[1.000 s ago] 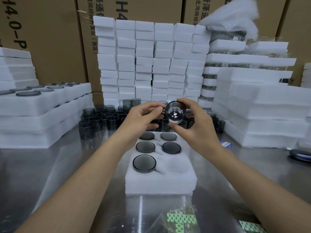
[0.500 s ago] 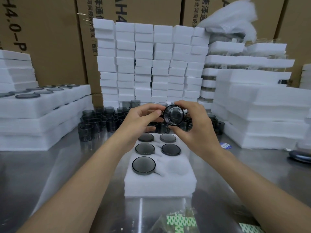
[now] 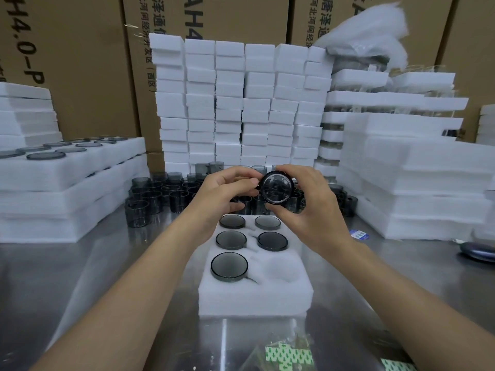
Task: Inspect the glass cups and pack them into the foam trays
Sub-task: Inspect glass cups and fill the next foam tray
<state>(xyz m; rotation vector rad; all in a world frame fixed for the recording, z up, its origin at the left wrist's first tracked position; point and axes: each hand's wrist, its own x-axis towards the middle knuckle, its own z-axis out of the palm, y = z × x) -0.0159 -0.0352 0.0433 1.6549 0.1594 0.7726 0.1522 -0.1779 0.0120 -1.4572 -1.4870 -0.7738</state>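
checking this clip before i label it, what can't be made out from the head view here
- Held glass cup: too small and glary to judge flaws.
- Left hand fingertips: partly hidden behind the cup.
- Loose cups: those in the middle are blocked by both hands.
- Right hand covers the foam tray far right corner.
- Green-printed bag: cut off by the bottom edge.

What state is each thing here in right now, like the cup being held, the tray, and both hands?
Held glass cup: lifted above the tray, tipped on its side, one end toward the camera.
Left hand: fingertips pinching the cup's edge.
Right hand: gripping the cup.
Foam tray: five pockets filled, near right pocket empty.
Loose cups: standing upright on the table, unpacked.
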